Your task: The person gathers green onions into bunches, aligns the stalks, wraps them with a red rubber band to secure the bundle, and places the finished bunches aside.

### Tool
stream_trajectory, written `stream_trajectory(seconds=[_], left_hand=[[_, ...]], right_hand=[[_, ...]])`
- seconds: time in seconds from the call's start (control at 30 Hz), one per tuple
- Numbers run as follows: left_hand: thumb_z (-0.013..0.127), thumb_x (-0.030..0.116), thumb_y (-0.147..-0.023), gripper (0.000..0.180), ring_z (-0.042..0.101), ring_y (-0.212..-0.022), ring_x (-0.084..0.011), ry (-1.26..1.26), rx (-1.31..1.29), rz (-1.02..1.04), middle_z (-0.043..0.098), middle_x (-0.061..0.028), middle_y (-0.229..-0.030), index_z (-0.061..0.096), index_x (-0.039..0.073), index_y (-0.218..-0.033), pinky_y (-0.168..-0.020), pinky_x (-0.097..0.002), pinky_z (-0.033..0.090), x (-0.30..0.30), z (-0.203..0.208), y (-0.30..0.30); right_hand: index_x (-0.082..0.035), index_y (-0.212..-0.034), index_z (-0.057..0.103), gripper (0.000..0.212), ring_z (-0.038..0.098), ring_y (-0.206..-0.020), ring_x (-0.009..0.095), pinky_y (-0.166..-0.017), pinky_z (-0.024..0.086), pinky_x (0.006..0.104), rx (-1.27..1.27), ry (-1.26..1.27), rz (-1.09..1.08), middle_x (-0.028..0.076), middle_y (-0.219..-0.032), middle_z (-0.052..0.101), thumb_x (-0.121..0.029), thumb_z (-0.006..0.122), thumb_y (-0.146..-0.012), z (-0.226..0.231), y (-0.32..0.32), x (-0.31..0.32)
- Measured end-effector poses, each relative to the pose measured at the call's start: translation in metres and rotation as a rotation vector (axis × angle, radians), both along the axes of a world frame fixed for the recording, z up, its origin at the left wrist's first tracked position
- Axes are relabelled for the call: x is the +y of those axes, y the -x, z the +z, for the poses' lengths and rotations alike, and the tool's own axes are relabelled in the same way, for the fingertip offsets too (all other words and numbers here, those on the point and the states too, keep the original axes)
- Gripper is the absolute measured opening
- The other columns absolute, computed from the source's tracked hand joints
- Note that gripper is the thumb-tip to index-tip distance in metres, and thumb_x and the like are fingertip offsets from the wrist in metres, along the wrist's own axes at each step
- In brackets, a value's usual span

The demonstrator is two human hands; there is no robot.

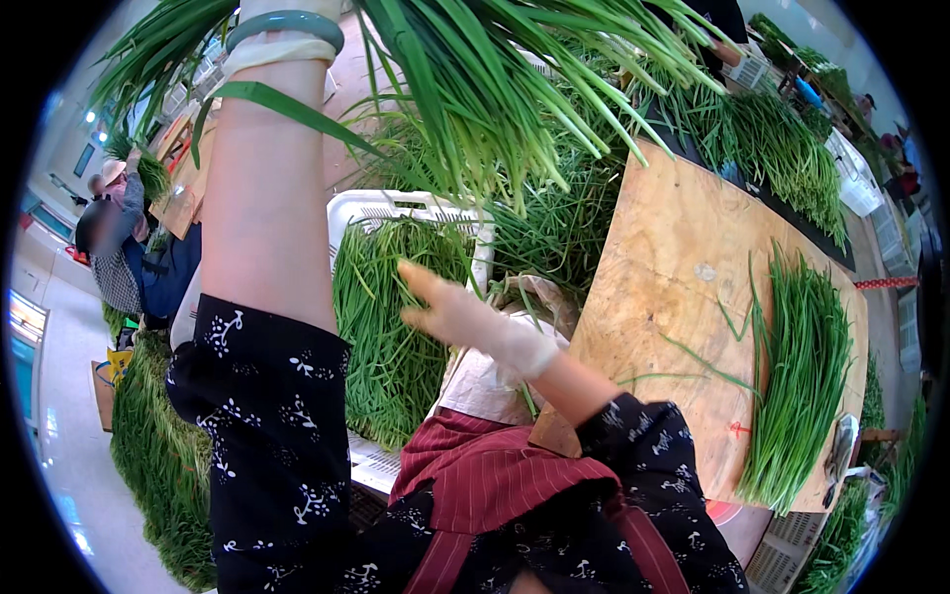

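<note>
Flanking left grip (289, 6): green stalks (455, 94) | closure unclear | right grip (460, 317): spread over crated stalks (381, 337)

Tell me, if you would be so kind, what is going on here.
A person is working among long leafy greens. Their left forearm reaches up beside a raised bunch of greens; the left hand itself is out of view. The gloved right hand is open above a white crate holding more greens. Another bundle lies on the wooden board to the right.
</note>
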State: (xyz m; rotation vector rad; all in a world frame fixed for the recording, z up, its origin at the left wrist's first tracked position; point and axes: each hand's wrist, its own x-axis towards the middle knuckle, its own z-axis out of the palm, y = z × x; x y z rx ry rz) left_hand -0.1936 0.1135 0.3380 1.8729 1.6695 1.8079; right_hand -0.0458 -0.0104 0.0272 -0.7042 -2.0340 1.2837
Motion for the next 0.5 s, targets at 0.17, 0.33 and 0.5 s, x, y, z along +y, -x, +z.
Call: stream_trajectory(seconds=[0.17,0.33,0.5], left_hand=[[0.063,0.016,-0.077,0.026,0.060,-0.086,-0.0210,0.013,-0.205,-0.202,0.065,-0.0131,-0.091,0.058,0.002,-0.100,-0.076,-0.0276,0.046,0.006,0.014,-0.011],[0.064,0.018,-0.078,0.031,0.060,-0.089,-0.0199,-0.055,-0.068,0.070,0.064,-0.0139,-0.096,0.058,0.004,-0.104,-0.076,-0.0273,0.046,-0.008,0.002,-0.029],[0.063,0.019,-0.078,0.030,0.060,-0.085,-0.0202,-0.168,0.279,0.619,0.063,-0.0147,-0.095,0.058,0.003,-0.103,-0.074,-0.0284,0.047,-0.042,-0.025,-0.048]], right_hand=[[0.003,-0.138,0.014,0.101,0.026,-0.130,0.032,-0.106,0.023,0.0379,0.240,0.400,-0.457,0.024,-0.138,0.030,-0.043,0.072,-0.070,0.038,0.036,0.097],[-0.001,-0.131,0.023,0.085,0.033,-0.121,0.031,-0.100,0.028,0.0375,0.497,0.381,-0.557,0.021,-0.129,0.037,-0.040,0.070,-0.071,0.066,-0.012,0.149],[-0.005,-0.124,0.033,0.069,0.040,-0.113,0.030,-0.095,0.033,0.0371,0.562,0.181,-0.599,0.019,-0.121,0.043,-0.036,0.068,-0.073,0.122,-0.126,0.143]])
